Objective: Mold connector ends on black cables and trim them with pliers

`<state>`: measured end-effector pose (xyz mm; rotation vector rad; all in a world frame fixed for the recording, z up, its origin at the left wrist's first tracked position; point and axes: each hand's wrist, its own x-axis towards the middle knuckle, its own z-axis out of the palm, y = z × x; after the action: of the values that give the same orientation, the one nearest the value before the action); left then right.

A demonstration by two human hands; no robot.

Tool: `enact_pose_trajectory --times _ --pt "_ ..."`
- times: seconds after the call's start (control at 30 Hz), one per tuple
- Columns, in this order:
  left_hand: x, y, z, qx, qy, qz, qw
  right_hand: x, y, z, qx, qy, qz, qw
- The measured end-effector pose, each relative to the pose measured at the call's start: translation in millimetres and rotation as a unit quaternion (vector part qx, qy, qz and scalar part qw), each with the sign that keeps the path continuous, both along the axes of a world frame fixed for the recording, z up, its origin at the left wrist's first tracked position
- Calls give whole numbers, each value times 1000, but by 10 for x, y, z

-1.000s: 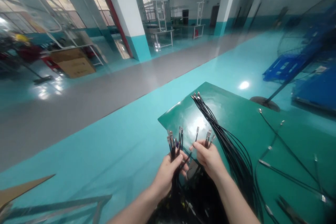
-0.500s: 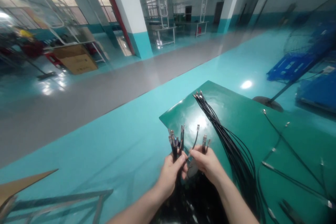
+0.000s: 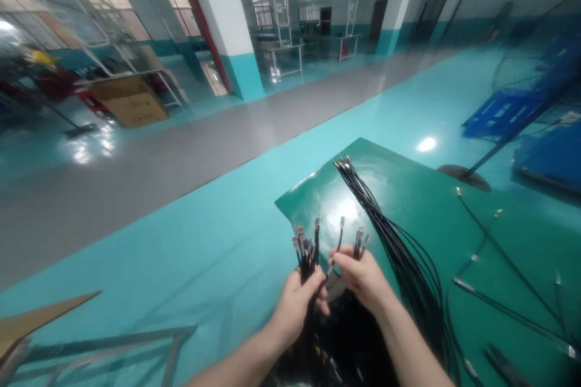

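My left hand (image 3: 295,305) is closed around a bunch of thin black cables (image 3: 307,254) whose metal-tipped ends stick up above the fist. My right hand (image 3: 361,278) is closed on a few more cable ends (image 3: 358,240), with one single cable (image 3: 339,233) rising between the two hands. Both hands hover over the near corner of a dark green table mat (image 3: 408,193). A long bundle of black cables (image 3: 385,224) lies on the mat just right of my right hand, its tips pointing away from me.
Loose single cables (image 3: 490,254) lie spread on the mat's right side. Beyond the mat are a teal floor, a grey aisle, a white pillar (image 3: 222,24), cardboard boxes (image 3: 131,106) and blue crates (image 3: 503,112). A metal frame (image 3: 113,351) sits low at left.
Both hands have stayed close together, shifting slightly while sorting the cable ends; the left bunch sits a little lower and closer to me. The view has tilted slightly.
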<state>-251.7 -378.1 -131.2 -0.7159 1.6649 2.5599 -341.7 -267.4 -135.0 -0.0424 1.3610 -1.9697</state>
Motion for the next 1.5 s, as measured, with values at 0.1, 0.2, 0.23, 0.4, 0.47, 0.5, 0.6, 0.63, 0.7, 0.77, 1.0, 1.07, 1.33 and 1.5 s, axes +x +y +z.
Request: enact_pose_trajectory --times 0.1,0.2,0.23,0.4,0.47,0.5,0.6,0.63,0.7,0.77,1.0,1.07,1.33,1.5 --pt "27 29 33 20 0 22 1000 71 -29 -34 -2 -14 41 999" --pt "51 60 52 41 -8 58 997 133 -58 -79 -12 -24 72 997" --pt "55 66 54 48 -12 71 996 148 -67 -88 -12 -24 75 997" --pt "39 16 33 24 -2 127 992 186 -104 -49 88 42 79 992" --pt "31 -40 13 -20 6 117 993 185 -102 -24 137 70 105 982" --pt "30 -68 1 -39 10 105 994 181 -96 -17 145 72 103 981" --pt "36 -128 -27 -75 29 59 995 144 -63 -21 97 29 34 994" --pt "39 -136 -31 -76 34 46 995 125 -50 -22 71 12 13 997" --pt "44 -136 -25 -56 35 20 998 85 -30 -8 34 -2 -6 999" --pt "43 -124 1 -23 31 -9 999 53 -22 30 25 7 -12 1000" --pt "21 -107 100 -18 51 -66 996 28 -74 131 13 17 6 1000" --pt "17 -107 96 -17 49 -75 996 21 -95 120 -8 16 12 1000" --pt "84 -58 45 13 63 -68 996 -40 -89 51 -26 -5 12 1000" --pt "138 -9 51 35 66 -61 995 -54 -77 -48 -40 -27 28 998"
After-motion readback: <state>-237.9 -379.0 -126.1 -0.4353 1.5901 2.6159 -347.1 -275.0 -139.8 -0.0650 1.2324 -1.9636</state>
